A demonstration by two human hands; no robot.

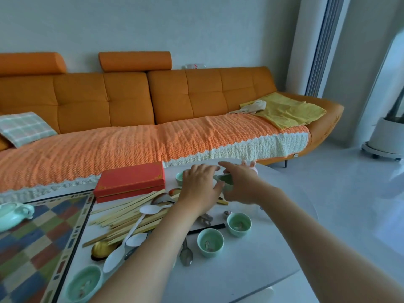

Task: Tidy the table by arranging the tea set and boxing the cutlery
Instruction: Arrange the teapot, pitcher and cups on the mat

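Note:
Both arms reach to the far side of the white table (251, 270). My right hand (238, 184) grips a pale green tea vessel (225, 179) by its side. My left hand (200, 184) lies beside it with fingers spread, partly covering a small green cup (180, 177). Two green cups (210, 239) (238, 224) stand nearer to me, and another cup (84, 283) sits at the near left. A heap of bamboo chopsticks (126, 217), white plastic spoons (122, 248) and metal spoons (186, 254) lies mid-table. A shut red box (131, 181) stands behind the heap.
A patterned checkered mat (37, 235) covers the table's left part, with a green lidded teapot (13, 214) on it. An orange sofa (153, 101) runs behind the table. A pink toy figure (251, 166) stands at the far table edge. Pale floor lies to the right.

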